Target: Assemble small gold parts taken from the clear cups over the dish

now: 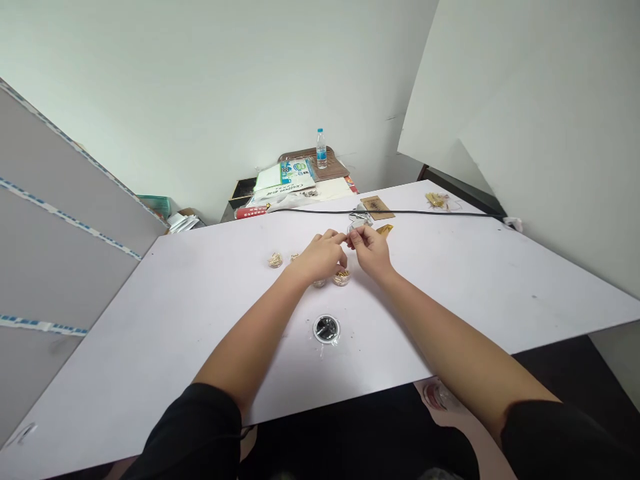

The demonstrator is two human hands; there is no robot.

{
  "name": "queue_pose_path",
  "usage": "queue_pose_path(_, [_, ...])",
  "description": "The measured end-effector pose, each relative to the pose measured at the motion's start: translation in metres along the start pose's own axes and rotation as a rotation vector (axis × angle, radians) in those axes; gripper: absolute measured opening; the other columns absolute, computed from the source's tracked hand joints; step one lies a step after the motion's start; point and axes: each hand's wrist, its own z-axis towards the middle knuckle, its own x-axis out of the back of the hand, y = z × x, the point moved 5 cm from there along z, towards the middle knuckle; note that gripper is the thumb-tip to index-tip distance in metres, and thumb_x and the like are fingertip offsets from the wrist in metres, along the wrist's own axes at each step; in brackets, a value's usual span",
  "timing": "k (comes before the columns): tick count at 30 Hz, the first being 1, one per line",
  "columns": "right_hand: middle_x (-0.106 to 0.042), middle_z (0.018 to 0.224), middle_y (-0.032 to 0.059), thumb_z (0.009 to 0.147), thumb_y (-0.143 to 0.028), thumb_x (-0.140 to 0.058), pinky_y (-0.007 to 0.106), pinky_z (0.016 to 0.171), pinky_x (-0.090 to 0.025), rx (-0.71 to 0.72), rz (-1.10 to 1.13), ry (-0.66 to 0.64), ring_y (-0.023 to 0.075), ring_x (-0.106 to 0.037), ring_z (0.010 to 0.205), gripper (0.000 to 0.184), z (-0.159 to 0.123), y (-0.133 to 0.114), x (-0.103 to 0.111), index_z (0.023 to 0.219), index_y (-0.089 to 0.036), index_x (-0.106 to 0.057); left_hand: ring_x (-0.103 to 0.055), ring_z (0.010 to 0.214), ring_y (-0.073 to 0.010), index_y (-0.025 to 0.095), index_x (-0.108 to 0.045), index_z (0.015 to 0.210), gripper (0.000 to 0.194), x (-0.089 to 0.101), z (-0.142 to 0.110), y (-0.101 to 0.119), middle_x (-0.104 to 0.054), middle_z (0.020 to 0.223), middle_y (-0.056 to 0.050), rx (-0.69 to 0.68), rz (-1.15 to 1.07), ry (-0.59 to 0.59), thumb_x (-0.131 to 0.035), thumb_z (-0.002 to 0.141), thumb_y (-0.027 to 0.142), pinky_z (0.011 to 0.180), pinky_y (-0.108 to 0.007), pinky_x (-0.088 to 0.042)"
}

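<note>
My left hand (323, 255) and my right hand (371, 248) meet above the middle of the white table (200, 313), fingertips pinched together on something small that I cannot make out. Just below the hands stand small clear cups of gold-coloured bits (341, 277). Another such cup (275, 260) sits to the left of my left hand. A round clear container with dark contents (327, 328) lies nearer to me, between my forearms.
A black cable (425, 213) runs across the far side of the table. A brown card (377, 207), a gold foil piece (385, 229) and a gold bundle (437, 199) lie near it. Beyond the table stand a water bottle (321, 149) and stacked books (285, 179).
</note>
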Motion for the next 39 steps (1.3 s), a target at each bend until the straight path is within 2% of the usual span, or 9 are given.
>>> queue_pose_path(3, [-0.058,0.073,0.0037,0.082,-0.076,-0.050,0.036,0.069,-0.049,-0.026,-0.006,-0.019,0.0176,-0.055,0.070,0.056,-0.002,0.008,-0.006,0.075,-0.021,-0.051,-0.039,0.130,-0.0265,0.030,-0.077,0.098,0.021,-0.003,0.005,0.005,-0.056,0.131,-0.007,0.037,0.049,-0.074,-0.068,0.082,0.020,0.099,-0.040,-0.037])
queue_pose_path(6, [-0.058,0.072,0.0032,0.083,-0.074,-0.049,0.033,0.065,-0.049,-0.116,0.055,-0.036,0.0170,-0.054,0.068,0.054,-0.005,0.020,-0.013,0.075,-0.021,-0.049,-0.041,0.128,-0.0272,0.030,-0.078,0.096,0.021,-0.006,0.010,0.007,-0.057,0.132,-0.006,0.068,0.066,-0.131,-0.067,0.081,0.018,0.099,-0.040,-0.037])
queue_pose_path(12, [-0.057,0.076,0.0027,0.089,-0.063,-0.049,0.031,0.069,-0.048,-0.185,0.074,-0.004,0.0164,-0.054,0.073,0.044,-0.009,0.029,-0.017,0.078,-0.021,-0.049,-0.051,0.116,-0.0261,0.022,-0.077,0.086,0.020,-0.009,0.016,0.011,-0.066,0.118,-0.007,0.093,0.080,-0.131,-0.060,0.081,0.011,0.094,-0.039,-0.040])
queue_pose_path(17, [-0.056,0.075,0.0026,0.089,-0.063,-0.050,0.031,0.065,-0.048,-0.219,0.108,-0.014,0.0157,-0.053,0.070,0.044,-0.009,0.029,-0.019,0.078,-0.020,-0.050,-0.052,0.113,-0.0279,0.017,-0.075,0.087,0.019,-0.010,0.015,0.010,-0.066,0.113,-0.010,0.073,0.103,-0.129,-0.058,0.081,0.010,0.091,-0.039,-0.042])
queue_pose_path(21, [-0.054,0.075,0.0019,0.084,-0.070,-0.054,0.031,0.059,-0.050,-0.263,0.214,-0.038,0.0150,-0.053,0.066,0.049,-0.010,0.032,-0.021,0.080,-0.021,-0.050,-0.053,0.112,-0.0277,0.019,-0.075,0.085,0.018,-0.006,0.012,0.000,-0.066,0.110,-0.009,0.057,0.092,-0.085,-0.059,0.082,0.011,0.091,-0.038,-0.042])
queue_pose_path(30, [-0.055,0.070,-0.0001,0.077,-0.075,-0.059,0.027,0.054,-0.051,-0.264,0.253,-0.031,0.0109,-0.054,0.058,0.056,-0.009,0.026,-0.018,0.078,-0.020,-0.050,-0.053,0.115,-0.0279,0.018,-0.075,0.085,0.010,0.001,0.004,-0.017,-0.063,0.126,-0.007,0.010,-0.083,0.062,-0.066,0.083,0.015,0.098,-0.040,-0.042])
queue_pose_path(35, [-0.058,0.068,0.0005,0.077,-0.076,-0.057,0.027,0.056,-0.048,-0.141,0.189,-0.015,0.0117,-0.055,0.058,0.057,-0.007,0.016,-0.015,0.077,-0.019,-0.052,-0.053,0.112,-0.0276,0.016,-0.070,0.084,0.010,-0.001,0.000,-0.017,-0.065,0.118,-0.007,-0.018,-0.129,0.121,-0.061,0.084,0.010,0.097,-0.041,-0.043])
queue_pose_path(37, [-0.058,0.067,0.0010,0.082,-0.073,-0.055,0.028,0.058,-0.048,-0.060,0.121,-0.010,0.0128,-0.056,0.060,0.054,-0.007,0.010,-0.012,0.077,-0.018,-0.054,-0.052,0.110,-0.0266,0.015,-0.065,0.086,0.010,0.003,-0.007,-0.018,-0.064,0.115,-0.009,-0.023,-0.171,0.192,-0.056,0.087,0.010,0.096,-0.041,-0.043])
queue_pose_path(39, [-0.060,0.068,0.0018,0.086,-0.066,-0.054,0.030,0.061,-0.049,0.034,0.044,-0.007,0.0139,-0.058,0.063,0.049,-0.006,0.001,-0.009,0.079,-0.018,-0.056,-0.050,0.109,-0.0256,0.015,-0.059,0.087,0.010,0.011,-0.018,-0.017,-0.062,0.114,-0.010,-0.031,-0.240,0.313,-0.050,0.090,0.011,0.097,-0.041,-0.042])
